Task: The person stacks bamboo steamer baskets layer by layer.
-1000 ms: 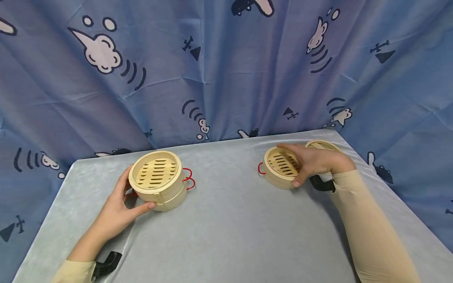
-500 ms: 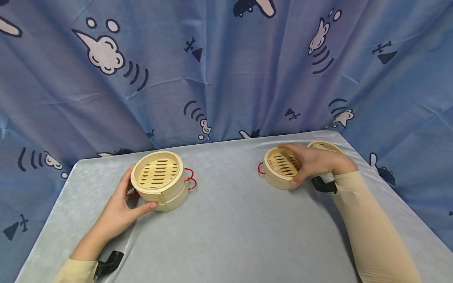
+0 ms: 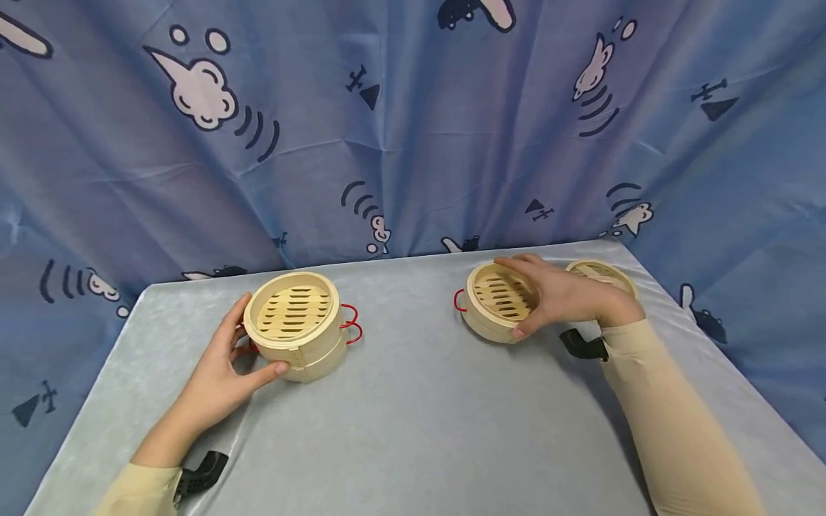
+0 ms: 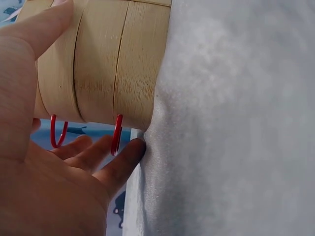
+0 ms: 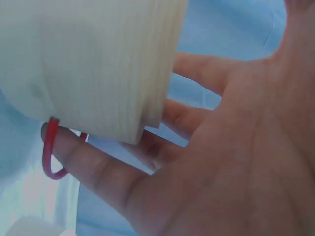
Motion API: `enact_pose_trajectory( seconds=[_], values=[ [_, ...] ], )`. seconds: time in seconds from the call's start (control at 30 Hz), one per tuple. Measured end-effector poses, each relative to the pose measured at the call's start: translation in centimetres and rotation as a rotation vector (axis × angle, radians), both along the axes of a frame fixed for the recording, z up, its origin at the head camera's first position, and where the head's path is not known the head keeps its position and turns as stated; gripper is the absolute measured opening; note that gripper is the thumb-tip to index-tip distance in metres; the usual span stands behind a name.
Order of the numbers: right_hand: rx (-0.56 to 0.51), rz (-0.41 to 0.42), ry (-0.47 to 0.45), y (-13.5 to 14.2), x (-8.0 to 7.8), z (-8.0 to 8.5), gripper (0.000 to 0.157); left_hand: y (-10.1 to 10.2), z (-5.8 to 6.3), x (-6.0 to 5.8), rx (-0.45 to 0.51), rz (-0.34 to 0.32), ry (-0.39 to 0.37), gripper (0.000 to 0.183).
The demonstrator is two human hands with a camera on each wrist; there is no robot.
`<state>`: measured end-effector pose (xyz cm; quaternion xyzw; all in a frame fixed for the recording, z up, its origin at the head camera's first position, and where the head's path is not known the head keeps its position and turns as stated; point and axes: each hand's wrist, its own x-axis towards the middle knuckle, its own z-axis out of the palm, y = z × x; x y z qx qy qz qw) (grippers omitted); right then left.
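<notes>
At the left of the head view stands a stack of two round bamboo steamer baskets (image 3: pixel 314 358) with red loop handles and a slatted floor in the top one. My left hand (image 3: pixel 216 383) holds the stack from its left side, thumb on the front wall and fingers round the back. In the left wrist view, two red handles (image 4: pixel 118 135) stick out above the spread fingers. My right hand (image 3: pixel 561 294) grips a single bamboo steamer basket (image 3: pixel 487 321) across its right side, thumb at the front. The right wrist view shows its pale wall (image 5: pixel 98 73) and a red handle (image 5: pixel 48 152) by the fingers.
A round woven bamboo lid (image 3: pixel 603 272) lies behind the right wrist, partly hidden. Grey cloth covers the table (image 3: pixel 400 401). A blue patterned curtain (image 3: pixel 413 129) hangs along the back and right edges.
My right hand has shifted the single basket slightly left, away from the lid. The left hand keeps its hold on the stack in place. The head view has turned a little to the left.
</notes>
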<state>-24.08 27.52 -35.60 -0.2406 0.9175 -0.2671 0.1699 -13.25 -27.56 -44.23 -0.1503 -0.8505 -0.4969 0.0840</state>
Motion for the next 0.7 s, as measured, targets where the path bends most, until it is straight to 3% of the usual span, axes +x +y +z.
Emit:
enact_pose_trajectory(
  seconds=[0.23, 0.7],
  values=[
    [0.044, 0.038, 0.109, -2.1, 0.5, 0.6, 0.133, 0.1, 0.3, 0.1, 0.000, 0.004, -0.015, 0.120],
    [0.049, 0.025, 0.197, -5.1, 1.0, 1.2, 0.129, 0.3, 0.5, 0.2, -0.005, 0.014, 0.000, 0.117]
  ],
)
